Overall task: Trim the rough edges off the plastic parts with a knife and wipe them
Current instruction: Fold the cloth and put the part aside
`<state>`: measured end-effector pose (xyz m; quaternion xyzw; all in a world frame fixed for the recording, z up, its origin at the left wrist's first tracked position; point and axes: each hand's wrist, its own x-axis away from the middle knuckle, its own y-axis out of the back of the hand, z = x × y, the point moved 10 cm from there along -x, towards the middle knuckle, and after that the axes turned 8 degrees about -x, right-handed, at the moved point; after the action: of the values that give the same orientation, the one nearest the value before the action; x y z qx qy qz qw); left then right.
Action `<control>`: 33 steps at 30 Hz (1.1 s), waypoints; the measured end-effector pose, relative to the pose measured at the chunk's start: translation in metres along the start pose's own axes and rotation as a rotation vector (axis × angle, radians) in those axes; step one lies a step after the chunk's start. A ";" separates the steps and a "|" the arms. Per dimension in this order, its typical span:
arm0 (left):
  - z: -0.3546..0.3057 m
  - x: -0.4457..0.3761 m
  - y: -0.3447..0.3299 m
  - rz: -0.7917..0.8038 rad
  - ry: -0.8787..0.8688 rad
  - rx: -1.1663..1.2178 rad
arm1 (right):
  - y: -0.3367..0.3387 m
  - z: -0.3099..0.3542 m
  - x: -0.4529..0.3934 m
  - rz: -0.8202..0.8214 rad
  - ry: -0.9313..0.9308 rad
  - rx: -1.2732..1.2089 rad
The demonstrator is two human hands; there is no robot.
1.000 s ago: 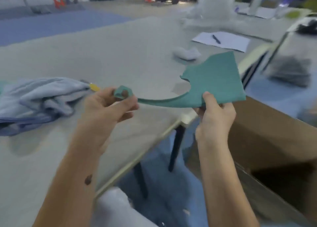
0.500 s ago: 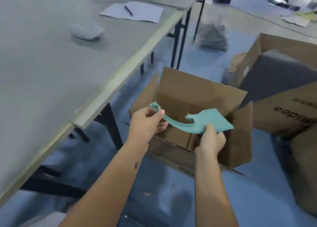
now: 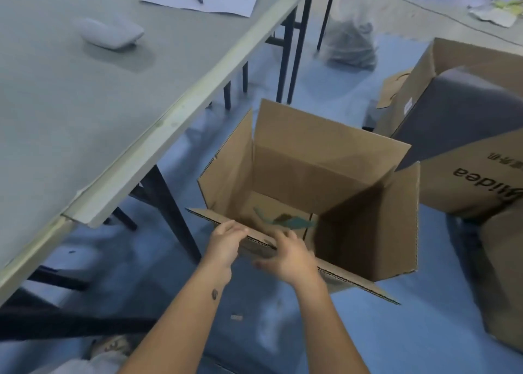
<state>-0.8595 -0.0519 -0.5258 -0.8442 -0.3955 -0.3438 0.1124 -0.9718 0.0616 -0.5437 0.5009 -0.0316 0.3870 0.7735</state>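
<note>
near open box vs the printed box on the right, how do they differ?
The near box stands upright with flaps open, showing its inside; the printed box shows an outer face, with its lettering upside down in this view. The near box holds a teal part at the bottom; nothing can be seen inside the printed box. Both hands, left and right, are at the near box's front edge; none is near the printed box. Both are brown corrugated cardboard on the blue floor.
</note>
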 end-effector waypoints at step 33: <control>-0.037 0.100 0.107 0.061 -0.190 -1.185 | -0.012 0.135 0.071 -0.007 0.213 -0.556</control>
<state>-0.7528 -0.0812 -0.4226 -0.8013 -0.1204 -0.4253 -0.4032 -0.8692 -0.0086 -0.4551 0.2265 -0.0532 0.4114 0.8812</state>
